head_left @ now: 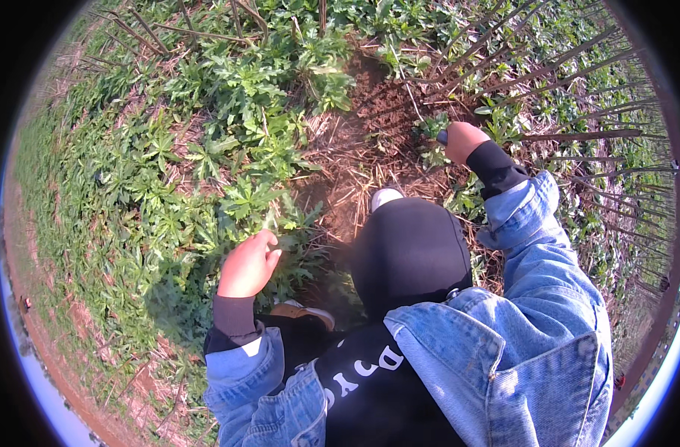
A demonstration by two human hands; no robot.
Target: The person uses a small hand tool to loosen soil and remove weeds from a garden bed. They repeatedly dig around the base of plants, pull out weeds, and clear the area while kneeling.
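My left hand (249,265) hovers over leafy green weeds (245,200) at the left, its thumb apart from the bent fingers and nothing visible in it. Out to the right, my right hand (465,143) is closed round a dark handle (443,138); the kind of tool cannot be told, as its other end is lost among the leaves. Just beyond that fist lies a patch of bare brown soil (381,93). A thin pale stalk or rod (408,88) slants down toward the leaves beside the handle.
Dry straw (362,177) covers the ground before my bent knee (411,257). A white shoe tip (385,197) and a brown shoe (306,314) rest among the plants. Several bare upright stems (586,136) stand along the right; more dry sticks (143,31) rise at the far left.
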